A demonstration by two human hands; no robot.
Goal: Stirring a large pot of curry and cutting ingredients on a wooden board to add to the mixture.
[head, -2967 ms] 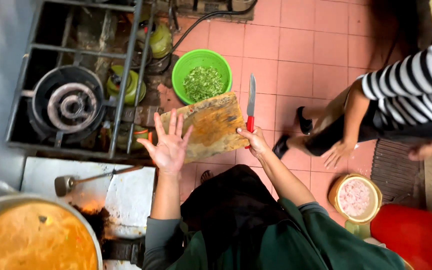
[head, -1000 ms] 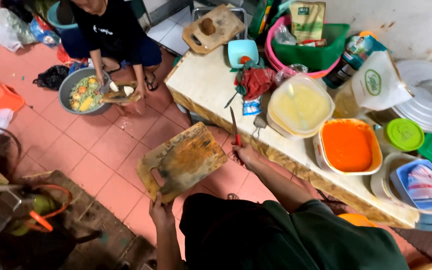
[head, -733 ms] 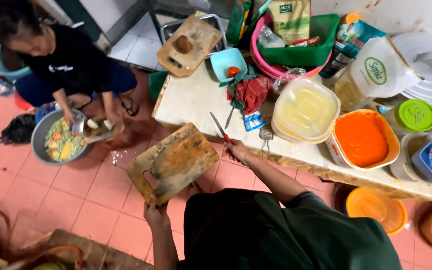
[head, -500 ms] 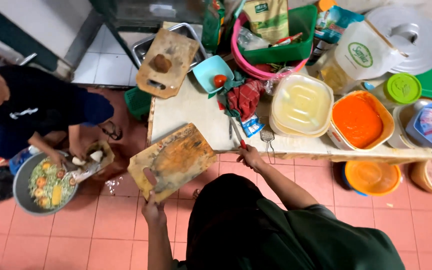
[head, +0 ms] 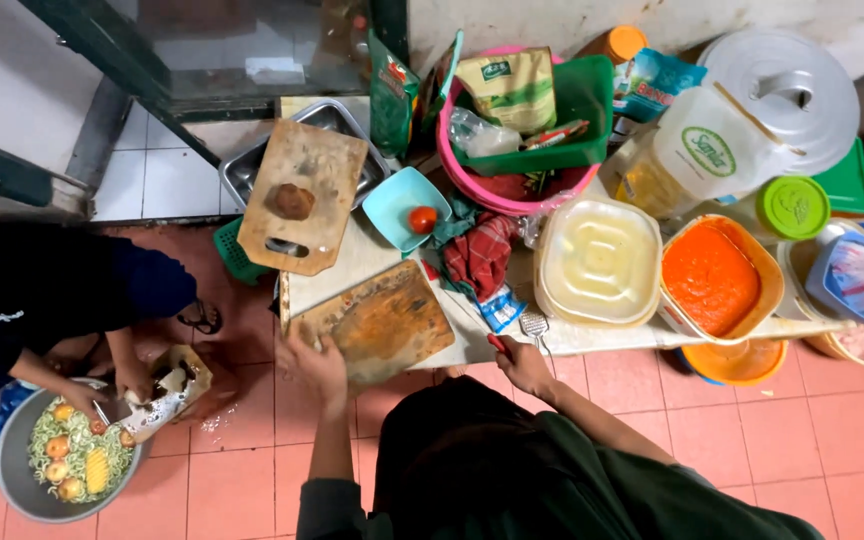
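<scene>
My left hand [head: 317, 365] grips the near edge of a worn wooden cutting board [head: 382, 320], which lies flat on the white table [head: 352, 270] at its front edge. To the right, my right hand [head: 524, 365] is closed around a red-handled knife [head: 496, 343]; its blade lies on the table and points up-left beside the board. A red checked cloth [head: 477, 255] sits just beyond the board.
A second wooden board [head: 302, 195] rests over a metal tray. A blue bowl [head: 397, 200] holds a tomato [head: 422, 218]. Further right stand a cream tub [head: 597, 260], an orange sauce tub [head: 717, 278] and an oil jug [head: 712, 150]. Another person crouches at left over a grey bowl [head: 12, 490].
I have turned from the tiled floor to the table. The board, carried in the air before, now lies on the table's front edge, and the knife blade rests beside it.
</scene>
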